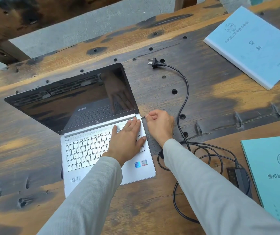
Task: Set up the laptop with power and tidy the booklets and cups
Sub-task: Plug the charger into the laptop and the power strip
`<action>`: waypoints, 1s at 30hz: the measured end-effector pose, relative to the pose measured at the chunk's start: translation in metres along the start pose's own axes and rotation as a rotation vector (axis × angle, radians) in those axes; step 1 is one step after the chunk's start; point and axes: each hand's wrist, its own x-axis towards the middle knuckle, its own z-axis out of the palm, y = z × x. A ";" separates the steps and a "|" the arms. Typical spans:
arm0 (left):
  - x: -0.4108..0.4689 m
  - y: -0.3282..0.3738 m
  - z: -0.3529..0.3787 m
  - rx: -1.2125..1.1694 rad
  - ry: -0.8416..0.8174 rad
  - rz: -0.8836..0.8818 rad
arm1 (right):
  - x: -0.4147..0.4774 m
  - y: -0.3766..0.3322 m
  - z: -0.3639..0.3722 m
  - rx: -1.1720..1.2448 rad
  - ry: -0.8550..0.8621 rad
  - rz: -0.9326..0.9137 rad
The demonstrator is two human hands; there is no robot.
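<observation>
An open silver laptop point(85, 150) with a dark screen stands on the wooden table point(212, 99). My left hand point(127, 139) lies flat on the right part of its keyboard. My right hand point(159, 124) pinches the charger's small connector point(144, 116) right at the laptop's right edge near the hinge. The black cable point(184, 99) curves from under my right arm up to the wall plug point(155, 63), which lies loose on the table. The black power brick point(241, 180) lies at the right among cable loops. No cups are in view.
A light blue booklet point(254, 46) lies at the far right corner. A teal booklet point(276, 180) lies at the near right edge, partly over the power brick. A wooden beam and a grey floor show beyond the table's far edge.
</observation>
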 end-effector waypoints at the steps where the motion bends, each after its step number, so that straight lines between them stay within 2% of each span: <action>1: 0.000 0.000 0.000 -0.004 0.001 -0.001 | 0.000 -0.001 0.000 -0.005 -0.005 0.001; 9: 0.000 0.001 0.001 -0.009 -0.006 -0.016 | 0.007 -0.002 -0.006 -0.123 -0.096 -0.034; 16: -0.001 0.002 -0.002 -0.015 -0.010 -0.009 | 0.007 -0.001 -0.005 -0.068 -0.120 0.025; 21: -0.002 0.002 -0.003 -0.006 -0.011 -0.006 | 0.008 -0.002 -0.002 -0.033 -0.087 0.050; 30: -0.002 0.005 -0.003 -0.017 -0.006 -0.021 | 0.001 0.001 0.002 -0.071 -0.043 -0.025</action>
